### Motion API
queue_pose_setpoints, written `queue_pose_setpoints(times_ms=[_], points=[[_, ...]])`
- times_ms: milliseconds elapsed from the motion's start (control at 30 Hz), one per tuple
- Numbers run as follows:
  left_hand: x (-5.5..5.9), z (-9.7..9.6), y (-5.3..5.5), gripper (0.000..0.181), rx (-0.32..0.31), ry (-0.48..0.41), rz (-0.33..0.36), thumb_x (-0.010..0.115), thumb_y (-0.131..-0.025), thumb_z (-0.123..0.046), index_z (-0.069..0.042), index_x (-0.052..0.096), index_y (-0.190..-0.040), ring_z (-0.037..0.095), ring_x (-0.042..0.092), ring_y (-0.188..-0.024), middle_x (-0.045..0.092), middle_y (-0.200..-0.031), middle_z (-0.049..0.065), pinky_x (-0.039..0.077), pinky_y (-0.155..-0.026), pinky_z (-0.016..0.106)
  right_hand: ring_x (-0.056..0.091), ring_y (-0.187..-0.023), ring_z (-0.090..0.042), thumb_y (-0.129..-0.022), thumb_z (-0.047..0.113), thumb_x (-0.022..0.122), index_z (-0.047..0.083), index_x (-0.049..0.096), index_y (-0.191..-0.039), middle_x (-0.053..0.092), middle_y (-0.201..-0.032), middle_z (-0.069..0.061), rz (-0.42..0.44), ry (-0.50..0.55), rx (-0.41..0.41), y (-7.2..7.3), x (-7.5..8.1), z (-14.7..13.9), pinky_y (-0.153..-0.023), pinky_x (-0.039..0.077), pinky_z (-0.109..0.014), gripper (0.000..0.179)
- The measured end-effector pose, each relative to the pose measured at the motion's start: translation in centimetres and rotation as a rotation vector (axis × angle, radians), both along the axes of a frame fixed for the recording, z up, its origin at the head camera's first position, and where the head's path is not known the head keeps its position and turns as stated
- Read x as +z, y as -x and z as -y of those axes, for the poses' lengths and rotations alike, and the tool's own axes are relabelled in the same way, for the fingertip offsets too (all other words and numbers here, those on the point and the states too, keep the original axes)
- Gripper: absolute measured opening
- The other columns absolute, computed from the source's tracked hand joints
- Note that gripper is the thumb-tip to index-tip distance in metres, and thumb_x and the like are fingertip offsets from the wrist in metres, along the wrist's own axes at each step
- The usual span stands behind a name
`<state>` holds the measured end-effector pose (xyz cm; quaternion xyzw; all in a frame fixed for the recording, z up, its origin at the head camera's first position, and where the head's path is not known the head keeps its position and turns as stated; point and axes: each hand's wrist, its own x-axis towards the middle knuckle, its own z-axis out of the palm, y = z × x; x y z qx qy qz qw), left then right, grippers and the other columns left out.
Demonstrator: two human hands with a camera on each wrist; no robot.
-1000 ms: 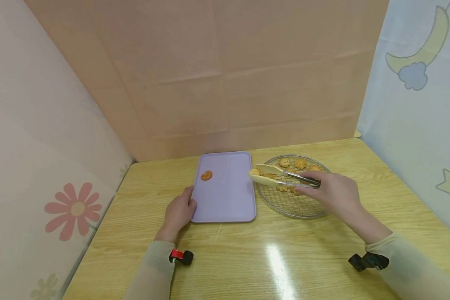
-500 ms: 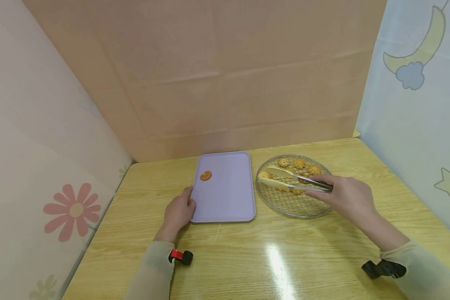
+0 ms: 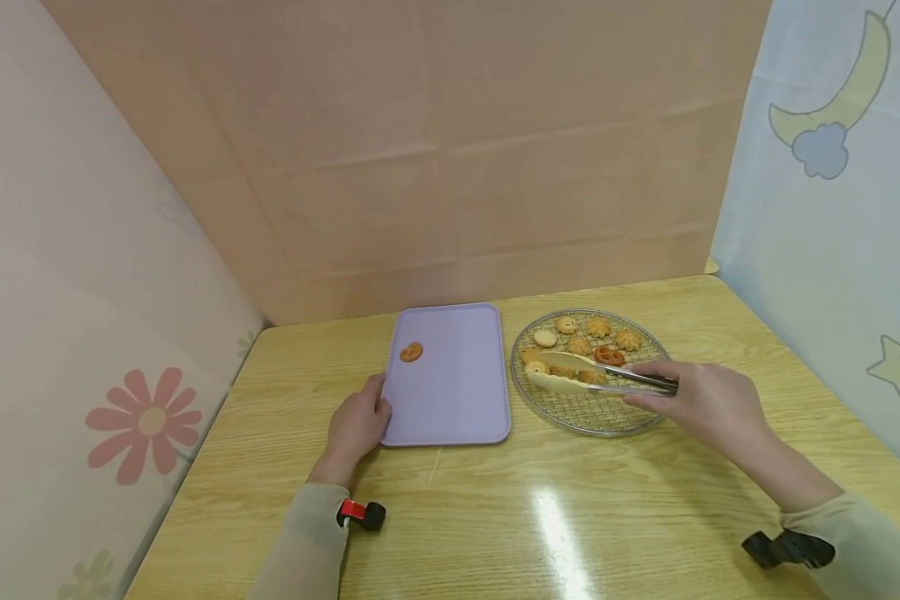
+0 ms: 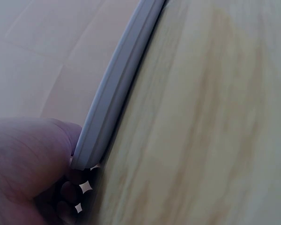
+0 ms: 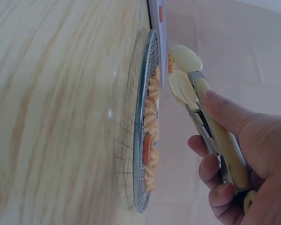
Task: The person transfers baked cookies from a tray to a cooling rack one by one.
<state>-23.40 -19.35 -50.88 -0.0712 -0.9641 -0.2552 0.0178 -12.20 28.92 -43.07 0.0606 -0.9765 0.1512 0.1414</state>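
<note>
My right hand [image 3: 716, 408] grips a pair of tongs [image 3: 592, 364] by the metal handle. The cream tips pinch a small round cookie [image 3: 536, 367] above the left part of a round wire rack [image 3: 581, 417]. In the right wrist view the cookie [image 5: 170, 63] shows between the tips, clear of the rack. Several cookies [image 3: 598, 326] and a brown pretzel [image 3: 610, 356] lie on the mesh; the tongs partly cover some. My left hand [image 3: 358, 419] grips the near left edge of a purple tray [image 3: 450, 408], thumb at its rim. Another pretzel [image 3: 411, 352] rests on the tray's left side.
Tray and rack stand side by side on a wooden table [image 3: 450, 508], with a narrow gap between them. A brown cloth backdrop [image 3: 450, 208] rises behind the table. Patterned walls [image 3: 855, 250] flank both sides.
The right hand has drawn the tongs and the pinched cookie rightward and nearer, from the tray's right edge to over the rack. My left hand keeps its hold on the tray.
</note>
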Motion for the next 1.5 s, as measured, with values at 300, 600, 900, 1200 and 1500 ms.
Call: queue_pose_setpoints(times_ms=[300, 600, 900, 1200, 1500], points=[[-0.13, -0.02, 0.01, 0.055, 0.003, -0.008, 0.017, 0.061, -0.108, -0.013, -0.003, 0.052, -0.162, 0.022, 0.058, -0.072, 0.068, -0.086, 0.007, 0.045, -0.066, 0.038, 0.041, -0.048, -0.015, -0.087, 0.049, 0.093, 0.019, 0.084, -0.128, 0.079, -0.09, -0.012, 0.027, 0.004, 0.015, -0.4, -0.34, -0.44, -0.045, 0.031, -0.037, 0.052], [-0.2, 0.05, 0.21, 0.055, 0.001, 0.002, 0.014, 0.061, -0.108, -0.013, -0.004, 0.051, -0.162, 0.022, 0.057, -0.073, 0.065, -0.085, 0.005, 0.045, -0.068, 0.039, 0.04, -0.047, -0.015, -0.086, 0.049, 0.093, 0.018, 0.085, -0.126, 0.079, -0.088, -0.012, 0.015, 0.001, 0.02, -0.42, -0.54, -0.72, -0.045, 0.031, -0.037, 0.051], [-0.02, -0.01, 0.1, 0.055, 0.001, -0.002, 0.016, 0.061, -0.108, -0.013, -0.003, 0.052, -0.162, 0.023, 0.057, -0.073, 0.066, -0.085, 0.006, 0.046, -0.069, 0.039, 0.042, -0.049, -0.015, -0.086, 0.048, 0.093, 0.018, 0.084, -0.127, 0.079, -0.089, -0.012, 0.039, -0.004, 0.019, -0.25, -0.64, -0.79, -0.045, 0.033, -0.037, 0.052], [0.01, -0.01, 0.02, 0.055, 0.001, -0.002, 0.021, 0.061, -0.109, -0.013, -0.003, 0.051, -0.162, 0.023, 0.058, -0.074, 0.068, -0.088, 0.007, 0.046, -0.069, 0.039, 0.043, -0.048, -0.016, -0.086, 0.048, 0.093, 0.018, 0.084, -0.128, 0.08, -0.097, -0.019, 0.047, -0.002, 0.025, -0.33, -0.65, -0.81, -0.045, 0.033, -0.038, 0.052], [-0.12, 0.03, 0.11, 0.056, 0.002, -0.003, 0.033, 0.061, -0.109, -0.013, -0.004, 0.051, -0.163, 0.022, 0.057, -0.074, 0.065, -0.084, 0.005, 0.045, -0.068, 0.038, 0.043, -0.048, -0.014, -0.086, 0.049, 0.093, 0.019, 0.084, -0.127, 0.08, -0.089, -0.012, 0.043, -0.007, 0.031, -0.37, -0.79, -0.94, -0.045, 0.033, -0.038, 0.052]])
